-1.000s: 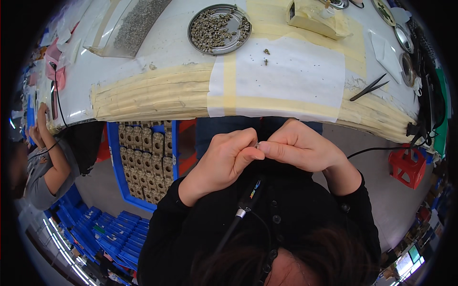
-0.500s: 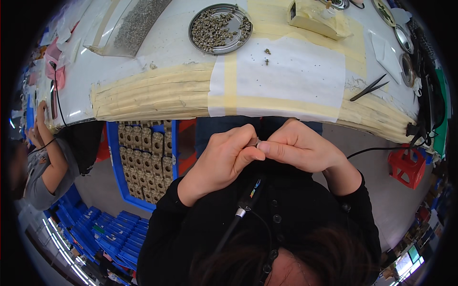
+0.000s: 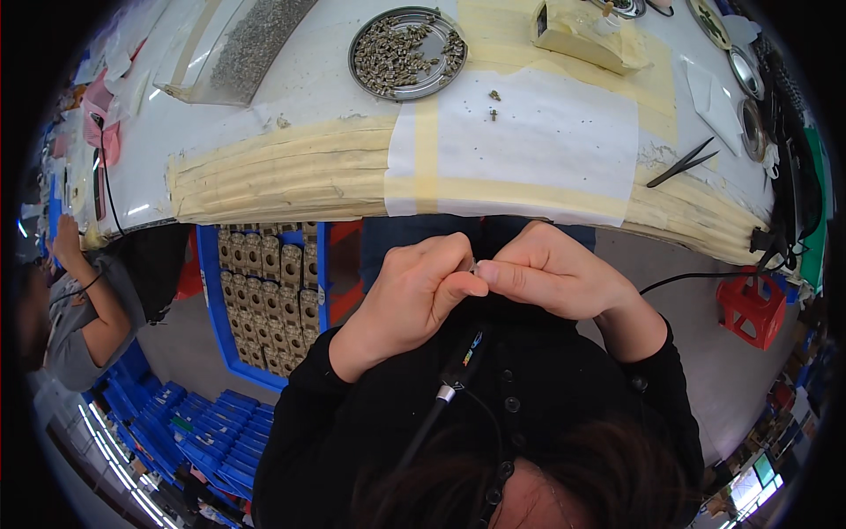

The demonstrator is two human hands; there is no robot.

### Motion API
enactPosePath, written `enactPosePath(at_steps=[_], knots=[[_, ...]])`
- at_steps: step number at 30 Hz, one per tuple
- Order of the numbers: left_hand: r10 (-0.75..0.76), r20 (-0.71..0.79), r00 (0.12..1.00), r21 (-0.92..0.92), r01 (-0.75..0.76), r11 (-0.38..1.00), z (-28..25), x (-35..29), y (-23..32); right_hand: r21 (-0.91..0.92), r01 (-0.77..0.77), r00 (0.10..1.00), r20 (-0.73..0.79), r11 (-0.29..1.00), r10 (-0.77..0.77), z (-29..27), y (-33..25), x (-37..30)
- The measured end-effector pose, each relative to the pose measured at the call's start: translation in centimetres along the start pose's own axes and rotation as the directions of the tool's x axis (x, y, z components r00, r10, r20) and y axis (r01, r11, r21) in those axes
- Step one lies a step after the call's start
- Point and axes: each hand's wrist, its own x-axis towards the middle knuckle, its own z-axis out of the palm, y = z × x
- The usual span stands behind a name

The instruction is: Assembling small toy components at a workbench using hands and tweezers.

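Thumb and fingers of my left hand (image 3: 416, 286) pinch a tiny metal part (image 3: 473, 267), mostly covered by the fingertips. My right hand (image 3: 551, 273) is closed too, its thumb tip pressed against the same spot; whether it grips a part of its own is hidden. Both hands meet in front of my body, just off the table's near edge. Beyond them, two small brass-coloured fittings (image 3: 493, 114) stand apart on a white paper sheet (image 3: 546, 141) dotted with tiny specks. A round metal dish (image 3: 354, 70) holds many similar fittings.
Black tweezers (image 3: 680, 164) lie right of the paper. A clear bin (image 3: 198, 88) of small metal parts sits far left. Below the table, left of me, a blue tray (image 3: 216, 304) carries rows of metal blocks. A red stool (image 3: 751, 309) stands right; a co-worker's arm (image 3: 99, 304) shows left.
My hands stay nearly in place, with a slight shift at the fingertips; less of the metal part shows now. At left, the co-worker's hand and arm have moved.
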Motion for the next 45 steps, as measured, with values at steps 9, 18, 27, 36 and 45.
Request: enactPosePath(at_steps=[9, 18, 27, 36, 45], knots=[[-0.015, -0.051, 0.999, -0.133, 0.008, 0.991, 0.3, -0.2, -0.9, -0.040, 0.062, 0.990, -0.124, 0.997, -0.067, 0.5, -0.1, -0.2], [-0.065, -0.075, 0.995, -0.449, 0.024, 0.893, 0.9, 0.4, -0.1, -0.477, 0.314, 0.742, -0.417, 0.821, -0.525, 2.1, 0.8, 0.3], [-0.186, -0.182, 0.966, -0.595, 0.042, 0.803, 1.6, 0.9, 0.9, -0.113, 0.294, 0.853, -0.416, 0.949, -0.314, 2.1, 0.5, 0.2], [-0.193, -0.101, 0.976, -0.699, 0.069, 0.712, 1.1, 0.9, 0.9, 0.135, 0.204, 0.913, -0.384, 0.970, -0.139, 2.4, 0.7, 0.2], [-0.016, -0.178, 0.984, -0.319, -0.042, 0.947, 0.7, 0.8, 0.7, 0.313, 0.176, 0.956, -0.281, 0.933, -0.086, 2.1, 0.1, 0.3]])
